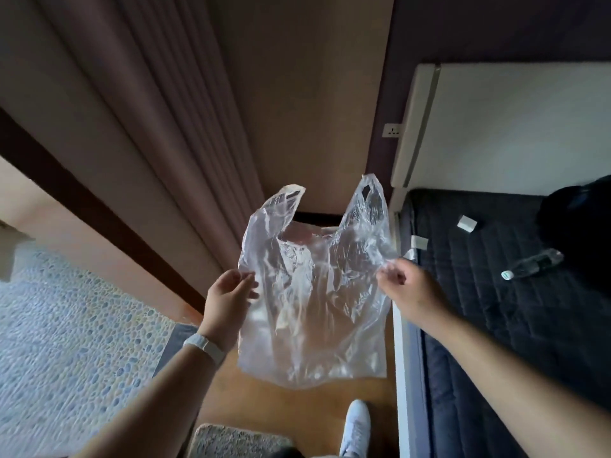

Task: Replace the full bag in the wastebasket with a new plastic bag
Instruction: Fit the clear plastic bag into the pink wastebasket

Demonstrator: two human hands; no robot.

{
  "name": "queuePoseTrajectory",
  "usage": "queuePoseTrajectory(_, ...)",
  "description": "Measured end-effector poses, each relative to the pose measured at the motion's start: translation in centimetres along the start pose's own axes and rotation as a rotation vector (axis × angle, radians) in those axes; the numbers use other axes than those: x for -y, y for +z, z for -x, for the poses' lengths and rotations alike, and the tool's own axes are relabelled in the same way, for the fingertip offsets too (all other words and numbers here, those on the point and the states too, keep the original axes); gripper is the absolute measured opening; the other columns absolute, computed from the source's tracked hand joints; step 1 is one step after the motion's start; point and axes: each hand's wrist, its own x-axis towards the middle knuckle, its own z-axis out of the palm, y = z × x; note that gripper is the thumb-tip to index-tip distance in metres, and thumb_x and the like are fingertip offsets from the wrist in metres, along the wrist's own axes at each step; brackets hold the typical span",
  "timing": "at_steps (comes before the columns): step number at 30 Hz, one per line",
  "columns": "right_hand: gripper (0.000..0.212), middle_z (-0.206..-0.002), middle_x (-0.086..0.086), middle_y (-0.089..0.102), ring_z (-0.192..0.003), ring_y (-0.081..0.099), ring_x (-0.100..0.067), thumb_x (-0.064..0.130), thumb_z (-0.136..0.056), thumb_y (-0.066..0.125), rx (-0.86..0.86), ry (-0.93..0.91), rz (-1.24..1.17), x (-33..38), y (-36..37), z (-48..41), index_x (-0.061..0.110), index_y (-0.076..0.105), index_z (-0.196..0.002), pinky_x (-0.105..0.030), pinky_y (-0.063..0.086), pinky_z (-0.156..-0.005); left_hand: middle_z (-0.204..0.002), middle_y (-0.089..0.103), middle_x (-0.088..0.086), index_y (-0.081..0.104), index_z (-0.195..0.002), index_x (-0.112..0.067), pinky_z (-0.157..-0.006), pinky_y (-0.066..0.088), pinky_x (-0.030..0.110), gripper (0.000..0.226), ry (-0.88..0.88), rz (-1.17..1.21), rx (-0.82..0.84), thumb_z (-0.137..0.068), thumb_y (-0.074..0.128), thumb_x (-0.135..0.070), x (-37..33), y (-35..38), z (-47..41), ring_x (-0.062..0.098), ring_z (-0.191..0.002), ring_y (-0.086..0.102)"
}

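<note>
Two hands pinch the clear plastic bag: left hand and right hand at opposite edges.

Just the one view here, a head-worn wide-angle that's looking forward and tilting down pretty hard. It's sitting right above the arms, so both forearms are showing in the bottom corners. The left hand and right hand are sitting about mid-frame, close to the lens, and the plastic bag they're pinching is filling the centre. A white shoe is poking in at the bottom edge on the wooden floor. The lens is bending everything: the curtain is fanning out on the left, and the bed is running up the right side.
</note>
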Motion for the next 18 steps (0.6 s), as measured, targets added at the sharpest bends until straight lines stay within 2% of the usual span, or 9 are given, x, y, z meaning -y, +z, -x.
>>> queuePoseTrajectory(2, 0.024, -0.059, 0.001, 0.053, -0.046, 0.041, -0.003, 0.048, -0.084, 0.052, -0.003, -0.007, -0.022, -0.1, -1.4, -3.2, 0.026, 0.057, -0.075, -0.028, 0.032, -0.049, -0.069, 0.067, -0.003, 0.066, -0.080, -0.015, -0.051, 0.046, 0.020, 0.009, 0.029, -0.007, -0.006, -0.089, 0.064, -0.014, -1.7, 2.1, -2.2, 0.007, -0.054, 0.060)
queuePoseTrajectory(5, 0.020, -0.057, 0.006, 0.050, -0.046, 0.040, -0.003, 0.041, -0.087, 0.056, 0.002, -0.030, -0.051, -0.2, -2.0, -7.2, 0.025, 0.057, -0.075, -0.023, 0.032, -0.046, -0.068, 0.067, -0.004, 0.067, -0.081, -0.015, -0.053, 0.047, 0.020, 0.009, 0.044, 0.033, -0.003, -0.089, 0.065, -0.014, -3.2, 4.2, -4.9, 0.008, -0.056, 0.060)
queuePoseTrajectory(8, 0.014, -0.060, 0.006, 0.055, -0.050, 0.047, -0.004, 0.034, -0.089, 0.060, 0.040, -0.042, -0.022, -0.4, -1.7, -11.0, 0.027, 0.059, -0.076, -0.016, 0.033, -0.046, -0.071, 0.067, -0.001, 0.066, -0.081, -0.014, -0.057, 0.047, 0.024, 0.009, 0.023, 0.039, 0.012, -0.090, 0.064, -0.016, -3.4, 6.1, -7.7, 0.011, -0.059, 0.059)
queuePoseTrajectory(12, 0.011, -0.075, -0.007, 0.064, -0.068, 0.059, -0.022, 0.036, -0.088, 0.060, 0.086, 0.002, 0.023, -1.3, -0.9, -16.8, 0.027, 0.063, -0.084, -0.028, 0.040, -0.055, -0.069, 0.067, -0.002, 0.065, -0.088, -0.006, -0.056, 0.046, 0.024, 0.011, -0.043, 0.097, -0.033, -0.089, 0.065, -0.017, -2.3, 8.1, -12.5, 0.010, -0.058, 0.058)
queuePoseTrajectory(16, 0.025, -0.077, -0.001, 0.066, -0.072, 0.064, -0.021, 0.055, -0.078, 0.053, 0.100, 0.023, 0.043, -1.3, -0.3, -24.0, 0.034, 0.062, -0.088, -0.038, 0.053, -0.063, -0.067, 0.067, -0.004, 0.065, -0.084, -0.010, -0.052, 0.047, 0.021, 0.008, -0.087, 0.130, -0.057, -0.089, 0.066, -0.017, -1.7, 9.9, -19.2, 0.010, -0.058, 0.060)
queuePoseTrajectory(18, 0.031, -0.075, 0.002, 0.065, -0.071, 0.064, -0.020, 0.059, -0.075, 0.051, 0.108, 0.023, 0.042, -0.8, -0.4, -27.9, 0.035, 0.062, -0.091, -0.043, 0.054, -0.064, -0.067, 0.067, -0.004, 0.065, -0.084, -0.010, -0.052, 0.047, 0.020, 0.007, -0.111, 0.164, -0.059, -0.089, 0.064, -0.014, -2.1, 10.9, -22.8, 0.012, -0.059, 0.060)
